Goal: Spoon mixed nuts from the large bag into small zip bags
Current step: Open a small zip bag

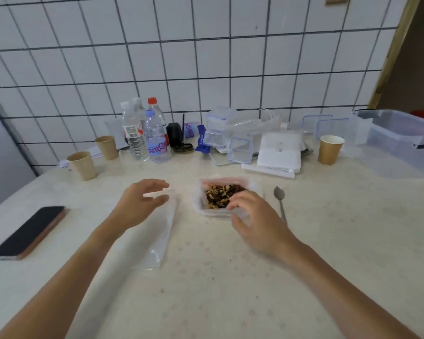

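Note:
The large clear bag (222, 181) stands open at the table's middle, with mixed nuts (218, 195) showing inside. My right hand (252, 216) is at its near rim, fingers curled and pinching the plastic edge. A metal spoon (279, 199) lies on the table just right of the bag, with nothing touching it. Left of the bag, a clear small zip bag (162, 236) lies flat. My left hand (137, 204) hovers over its far end with fingers spread; whether it touches the bag is blurred.
A dark phone (30, 232) lies at the left. Paper cups (82, 165) (107, 147) (330, 150), water bottles (154, 140), clear lidded containers (220, 128), a white stack (279, 152) and a big clear tub (402, 140) line the back by the tiled wall.

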Demonstrator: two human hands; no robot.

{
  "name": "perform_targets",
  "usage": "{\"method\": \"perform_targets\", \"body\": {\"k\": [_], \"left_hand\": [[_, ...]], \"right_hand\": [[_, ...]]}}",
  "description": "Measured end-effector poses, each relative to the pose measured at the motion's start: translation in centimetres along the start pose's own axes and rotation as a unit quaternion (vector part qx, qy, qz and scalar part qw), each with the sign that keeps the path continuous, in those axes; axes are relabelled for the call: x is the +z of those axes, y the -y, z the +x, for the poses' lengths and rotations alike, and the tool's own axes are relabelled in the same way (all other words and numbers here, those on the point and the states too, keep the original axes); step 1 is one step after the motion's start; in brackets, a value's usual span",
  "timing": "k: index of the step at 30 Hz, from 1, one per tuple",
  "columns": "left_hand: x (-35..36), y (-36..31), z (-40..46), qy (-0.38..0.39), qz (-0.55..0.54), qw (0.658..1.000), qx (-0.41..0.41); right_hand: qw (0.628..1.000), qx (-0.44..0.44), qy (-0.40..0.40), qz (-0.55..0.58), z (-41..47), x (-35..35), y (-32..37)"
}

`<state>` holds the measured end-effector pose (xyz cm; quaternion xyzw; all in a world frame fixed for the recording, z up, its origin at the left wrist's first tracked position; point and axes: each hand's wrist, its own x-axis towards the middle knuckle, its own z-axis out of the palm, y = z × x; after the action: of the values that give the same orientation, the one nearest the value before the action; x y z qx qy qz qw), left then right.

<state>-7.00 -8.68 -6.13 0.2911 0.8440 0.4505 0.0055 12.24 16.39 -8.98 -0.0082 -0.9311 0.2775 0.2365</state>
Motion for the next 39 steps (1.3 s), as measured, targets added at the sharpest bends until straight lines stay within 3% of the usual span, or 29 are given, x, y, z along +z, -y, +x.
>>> {"method": "perform_targets", "body": {"k": [5,10,13,17,21,27,29,31,35,39], "left_hand": [[-2.9,2.9,-3.4,-0.093,0.108,0.99,-0.018],[-1.9,5.4,-5.8,-0.023,0.253,0.965,-0.066],[-1.0,6.3,-6.6,-0.036,0.285,0.957,-0.043],[-1.2,6.5,-6.7,-0.089,0.269,0.958,-0.042],[-1.6,6.5,-6.9,-0.164,0.172,0.969,-0.069],[-1.5,3.8,-7.2,-0.247,0.099,0.964,0.004],[-1.1,2.1,-7.1,-0.251,0.084,0.963,0.039],[-0.4,0.1,-6.9,-0.246,0.067,0.964,0.079],[2.3,-4.3,-6.7,-0.216,0.053,0.962,0.156],[5.4,-7.2,-7.2,-0.191,0.045,0.956,0.22]], "right_hand": [[0.992,-0.051,0.101,-0.048,-2.4,3.3,1.0],[0.994,-0.039,0.103,-0.029,-2.6,4.4,1.0],[0.994,-0.035,0.1,-0.032,-2.6,4.6,1.0],[0.994,-0.039,0.096,-0.041,-2.4,4.7,0.9],[0.994,-0.033,0.098,-0.039,-2.5,4.7,1.0],[0.992,-0.005,0.121,-0.039,-2.5,4.6,1.3],[0.992,0.04,0.119,0.009,-2.3,4.5,1.8],[0.982,0.107,0.079,0.131,-1.7,3.8,2.9],[0.915,0.172,-0.025,0.363,0.9,0.8,5.3],[0.873,0.198,-0.109,0.432,1.6,-1.2,6.1]]}}
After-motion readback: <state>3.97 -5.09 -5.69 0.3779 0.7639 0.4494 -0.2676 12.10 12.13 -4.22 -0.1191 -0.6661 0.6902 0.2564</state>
